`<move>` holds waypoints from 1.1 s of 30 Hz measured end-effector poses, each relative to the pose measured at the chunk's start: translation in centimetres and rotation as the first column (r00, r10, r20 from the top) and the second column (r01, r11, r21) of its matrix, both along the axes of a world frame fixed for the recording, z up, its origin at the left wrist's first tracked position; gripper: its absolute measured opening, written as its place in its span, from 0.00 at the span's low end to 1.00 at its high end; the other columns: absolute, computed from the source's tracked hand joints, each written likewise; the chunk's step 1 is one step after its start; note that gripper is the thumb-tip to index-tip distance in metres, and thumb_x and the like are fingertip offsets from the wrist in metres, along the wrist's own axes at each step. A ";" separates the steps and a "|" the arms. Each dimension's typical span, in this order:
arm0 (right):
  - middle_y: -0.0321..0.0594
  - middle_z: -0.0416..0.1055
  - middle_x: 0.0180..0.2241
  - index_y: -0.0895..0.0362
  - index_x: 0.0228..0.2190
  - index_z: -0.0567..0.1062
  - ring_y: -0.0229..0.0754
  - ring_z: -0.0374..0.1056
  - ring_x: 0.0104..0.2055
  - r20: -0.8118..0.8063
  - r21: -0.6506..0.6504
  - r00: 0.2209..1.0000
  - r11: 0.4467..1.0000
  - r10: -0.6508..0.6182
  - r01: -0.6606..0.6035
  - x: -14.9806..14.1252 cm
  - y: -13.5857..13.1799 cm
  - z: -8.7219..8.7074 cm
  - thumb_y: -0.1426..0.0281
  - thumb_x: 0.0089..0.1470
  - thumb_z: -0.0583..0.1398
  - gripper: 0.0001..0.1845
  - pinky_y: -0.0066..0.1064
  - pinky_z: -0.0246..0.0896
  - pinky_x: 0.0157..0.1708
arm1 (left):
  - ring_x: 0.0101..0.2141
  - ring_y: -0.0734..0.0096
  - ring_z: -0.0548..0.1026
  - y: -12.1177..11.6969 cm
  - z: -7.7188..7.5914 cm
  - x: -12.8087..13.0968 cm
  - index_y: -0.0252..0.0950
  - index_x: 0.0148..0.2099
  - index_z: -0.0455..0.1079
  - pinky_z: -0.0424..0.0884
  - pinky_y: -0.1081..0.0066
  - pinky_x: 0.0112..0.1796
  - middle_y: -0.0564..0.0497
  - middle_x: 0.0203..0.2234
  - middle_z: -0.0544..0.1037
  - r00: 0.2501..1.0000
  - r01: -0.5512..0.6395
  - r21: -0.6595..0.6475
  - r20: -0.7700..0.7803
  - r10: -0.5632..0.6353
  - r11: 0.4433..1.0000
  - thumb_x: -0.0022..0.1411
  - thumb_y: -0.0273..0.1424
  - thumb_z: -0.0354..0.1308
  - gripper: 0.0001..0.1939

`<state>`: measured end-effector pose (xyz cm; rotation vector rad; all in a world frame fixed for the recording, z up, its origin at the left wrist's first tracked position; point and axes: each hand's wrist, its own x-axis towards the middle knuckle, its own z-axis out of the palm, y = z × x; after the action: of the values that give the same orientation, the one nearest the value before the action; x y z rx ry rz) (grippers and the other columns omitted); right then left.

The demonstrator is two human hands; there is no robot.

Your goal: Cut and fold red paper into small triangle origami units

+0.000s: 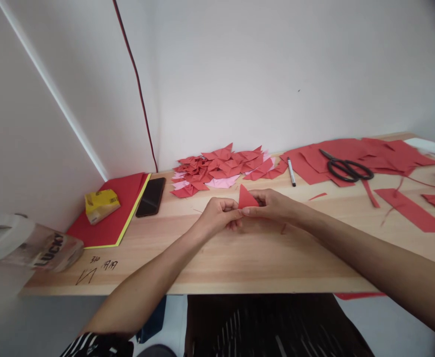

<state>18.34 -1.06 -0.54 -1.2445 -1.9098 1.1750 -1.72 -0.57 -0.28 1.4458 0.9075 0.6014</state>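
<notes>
Red paper, folded to a small pointed triangle (246, 197), sits between the two hands over the middle of the wooden table (258, 267). The left hand (219, 215) pinches its lower left side with the thumb; the right hand (271, 203) grips its lower right, thumb tip close to the other, fingers curled behind. The step in hand looks like folding or pressing a crease at the base, judging by the meeting thumbs. The next move seems to call for a firm hold on one side while the other thumb works along the fold, keeping the layers lined up.

Just beyond the hands, the heap of folded red and pink paper pieces (217, 166) lies near the wall, limiting forward reach. A black smartphone (151, 197) lies to the left; a marker pen (291, 172) and black-handled scissors (345, 168) lie to the right. Wood grain shows between the forearms down to the front edge, so drawing the elbows back offers the most room.
</notes>
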 end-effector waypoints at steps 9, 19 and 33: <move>0.30 0.60 0.19 0.56 0.23 0.66 0.33 0.55 0.21 -0.014 -0.037 1.000 0.999 0.014 -0.014 -0.5 -0.9 0.8 0.54 0.46 0.65 0.20 0.26 0.50 0.21 | 0.15 0.80 0.67 -0.7 0.1 0.8 0.32 0.25 0.69 0.60 0.78 0.18 0.52 0.16 0.74 0.995 0.078 -0.018 -0.060 -0.079 0.997 0.50 0.32 0.61 0.08; 0.33 0.63 0.21 0.58 0.19 0.68 0.35 0.57 0.24 -0.113 0.037 0.992 0.997 -0.060 0.065 -0.1 -0.1 -0.5 0.53 0.54 0.58 0.23 0.29 0.52 0.27 | 0.15 0.81 0.66 -0.5 0.5 0.6 0.32 0.21 0.67 0.60 0.78 0.19 0.52 0.15 0.73 0.990 0.103 -0.006 -0.092 -0.103 0.995 0.53 0.33 0.61 0.13; 0.30 0.59 0.19 0.57 0.24 0.70 0.32 0.52 0.22 -0.040 -0.038 0.999 0.999 -0.028 0.027 0.4 0.1 -0.2 0.50 0.48 0.62 0.22 0.26 0.45 0.21 | 0.17 0.80 0.67 -0.1 -0.9 0.3 0.32 0.26 0.65 0.62 0.78 0.21 0.52 0.19 0.74 0.976 -0.176 0.069 0.144 0.164 0.982 0.55 0.39 0.63 0.15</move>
<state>18.70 -0.95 -0.75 -1.2529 -1.8433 1.2182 -1.43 -0.66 -1.18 1.3886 0.9115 0.8647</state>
